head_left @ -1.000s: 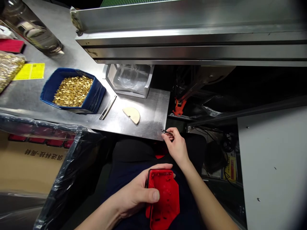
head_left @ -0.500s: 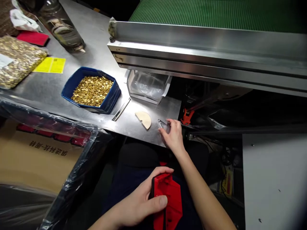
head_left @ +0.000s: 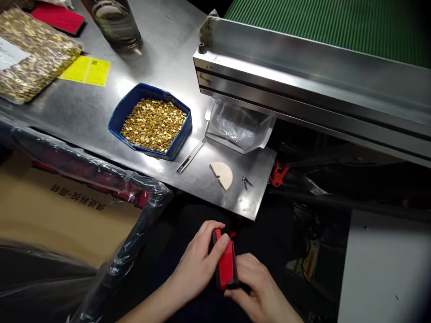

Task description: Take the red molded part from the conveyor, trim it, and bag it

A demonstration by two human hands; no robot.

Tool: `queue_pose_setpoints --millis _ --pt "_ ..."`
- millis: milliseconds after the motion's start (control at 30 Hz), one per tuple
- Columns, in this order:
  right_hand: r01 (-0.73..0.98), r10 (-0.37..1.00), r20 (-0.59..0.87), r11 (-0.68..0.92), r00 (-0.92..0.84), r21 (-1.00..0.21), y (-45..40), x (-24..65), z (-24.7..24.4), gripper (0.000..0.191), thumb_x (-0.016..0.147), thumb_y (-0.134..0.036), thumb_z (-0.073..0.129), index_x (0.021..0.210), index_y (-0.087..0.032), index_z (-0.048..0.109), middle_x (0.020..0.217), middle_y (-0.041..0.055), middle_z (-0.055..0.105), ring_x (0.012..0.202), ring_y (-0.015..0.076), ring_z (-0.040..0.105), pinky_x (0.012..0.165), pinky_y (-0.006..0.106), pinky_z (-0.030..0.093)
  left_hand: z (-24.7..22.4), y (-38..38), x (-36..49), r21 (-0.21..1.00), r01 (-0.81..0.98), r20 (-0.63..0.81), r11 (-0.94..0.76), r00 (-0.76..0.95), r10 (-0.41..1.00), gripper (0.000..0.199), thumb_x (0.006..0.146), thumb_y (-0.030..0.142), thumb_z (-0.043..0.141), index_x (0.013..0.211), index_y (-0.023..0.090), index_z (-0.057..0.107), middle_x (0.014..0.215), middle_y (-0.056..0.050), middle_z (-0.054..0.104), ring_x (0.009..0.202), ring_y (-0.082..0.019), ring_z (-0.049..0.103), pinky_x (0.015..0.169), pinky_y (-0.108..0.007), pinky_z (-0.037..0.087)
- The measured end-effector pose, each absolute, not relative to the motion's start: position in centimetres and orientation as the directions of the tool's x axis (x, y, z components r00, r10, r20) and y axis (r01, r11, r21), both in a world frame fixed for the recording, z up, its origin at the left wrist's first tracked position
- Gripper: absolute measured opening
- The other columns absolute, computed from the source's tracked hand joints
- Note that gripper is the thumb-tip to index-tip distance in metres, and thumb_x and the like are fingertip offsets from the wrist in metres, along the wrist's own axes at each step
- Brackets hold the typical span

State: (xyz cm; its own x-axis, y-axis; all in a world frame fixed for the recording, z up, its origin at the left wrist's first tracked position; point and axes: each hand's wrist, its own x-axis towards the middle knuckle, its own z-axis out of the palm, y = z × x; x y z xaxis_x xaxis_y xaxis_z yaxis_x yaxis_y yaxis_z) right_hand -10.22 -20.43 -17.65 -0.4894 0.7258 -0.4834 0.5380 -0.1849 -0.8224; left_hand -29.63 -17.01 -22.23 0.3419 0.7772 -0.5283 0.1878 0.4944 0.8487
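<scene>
A red plastic part with black edges is held over my lap, below the table's front edge. My left hand grips its upper left side, thumb lying across the top. Around its lower right side my right hand is closed, fingertips partly hidden behind it. On the metal table corner lies a small pair of nippers. Beside them are a half-round beige piece with a notch and a slim utility knife. A blue bin full of small brass pieces stands farther left.
A clear-lined tray sits under the metal conveyor frame with its green belt. Farther left lie a bag of brass parts, a yellow label and a bottle. A plastic-lined carton stands at lower left.
My right hand has let go of the nippers on the table and come down to the red part. The part has turned in my left hand, and the camera view has shifted.
</scene>
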Motion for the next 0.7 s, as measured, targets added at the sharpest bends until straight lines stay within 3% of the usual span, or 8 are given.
queue_pose_setpoints --millis 100,200,433,567,700 --pt "0.484 0.741 -0.430 -0.162 -0.515 -0.860 -19.6 -10.6 -18.1 0.016 0.101 -0.038 0.062 0.093 -0.025 0.068 0.090 -0.0002 0.071 0.084 0.0169 0.062 0.077 0.030 0.043 -22.3 -16.6 -30.3 0.841 0.006 -0.513 0.541 0.329 0.793 0.033 0.110 0.045 0.043 0.136 0.032 0.057 0.140 -0.001 0.059 0.132 -0.024 0.051 0.114 -0.037 0.034" --pt "0.432 0.749 -0.371 -0.127 -0.548 -0.893 -19.1 -10.7 -18.2 0.015 0.100 -0.035 0.064 0.091 -0.024 0.071 0.087 0.0005 0.071 0.081 0.0160 0.062 0.073 0.028 0.043 -22.1 -16.4 -30.6 0.822 -0.136 -0.497 0.554 0.305 0.812 0.033 0.108 0.042 0.045 0.134 0.032 0.063 0.137 0.001 0.064 0.131 -0.025 0.054 0.112 -0.035 0.037" --pt "0.357 0.775 -0.236 -0.014 -0.586 -0.934 -20.1 -9.7 -19.2 0.021 0.098 -0.038 0.065 0.088 -0.022 0.073 0.077 0.0020 0.067 0.073 0.0160 0.060 0.066 0.028 0.042 -22.5 -17.2 -29.0 0.836 -0.194 -0.487 0.514 0.169 0.857 0.040 0.108 0.040 0.043 0.110 0.024 0.080 0.114 -0.004 0.078 0.110 -0.029 0.068 0.099 -0.037 0.048" --pt "0.340 0.794 -0.242 -0.048 -0.558 -0.939 -21.4 -8.1 -19.7 0.029 0.100 -0.044 0.061 0.086 -0.022 0.072 0.075 0.0017 0.065 0.070 0.0159 0.058 0.065 0.029 0.041 -23.2 -18.3 -27.1 0.780 -0.244 -0.557 0.577 0.151 0.817 0.044 0.109 0.044 0.042 0.112 0.021 0.080 0.115 -0.007 0.078 0.111 -0.032 0.068 0.100 -0.041 0.048" --pt "0.325 0.823 -0.270 -0.111 -0.499 -0.939 -22.6 -6.5 -19.8 0.029 0.099 -0.044 0.063 0.085 -0.021 0.072 0.078 0.0021 0.066 0.073 0.0165 0.060 0.067 0.028 0.043 -23.3 -19.4 -25.6 0.760 -0.279 -0.539 0.588 0.235 0.809 0.043 0.110 0.047 0.039 0.126 0.024 0.072 0.128 -0.008 0.071 0.120 -0.032 0.062 0.102 -0.043 0.047"
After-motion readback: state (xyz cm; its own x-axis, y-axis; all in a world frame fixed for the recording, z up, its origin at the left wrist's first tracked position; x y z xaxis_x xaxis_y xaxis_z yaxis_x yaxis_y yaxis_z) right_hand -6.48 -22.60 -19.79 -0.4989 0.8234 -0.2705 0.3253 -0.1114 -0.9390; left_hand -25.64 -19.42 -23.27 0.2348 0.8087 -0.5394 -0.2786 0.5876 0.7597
